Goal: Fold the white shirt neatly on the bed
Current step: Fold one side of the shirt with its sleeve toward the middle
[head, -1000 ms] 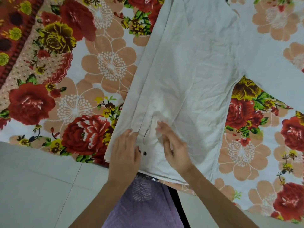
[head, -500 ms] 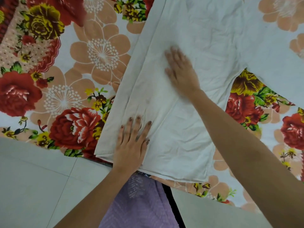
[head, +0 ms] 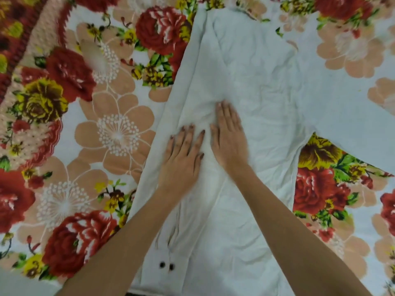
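We see the bed (head: 111,135) under a soft-looking cover printed with big red roses, yellow blooms and round peach flowers on white. It shows on both sides of the shirt.

The shirt (head: 267,92) lies flat on the bed, running from the near edge away from us. It is thin white cloth, crumpled all over with fine creases. Its left side is turned in along a long, straight fold, and ridges of gathered cloth run up its middle. One sleeve (head: 346,124) spreads out broad and smooth from the shirt's right side.

Both hands lie palm down on the middle of the shirt, side by side and nearly touching. The left hand (head: 181,161) has its fingers straight and slightly fanned. The right hand (head: 229,142) has its fingers straight and close together, reaching a little farther up the shirt.

Half a second ago the right hand was stretched much higher up the shirt and the left lay close to the hem. Now they meet mid-shirt.

Two small, round, dark buttons (head: 166,265) sit together near the shirt's hem.
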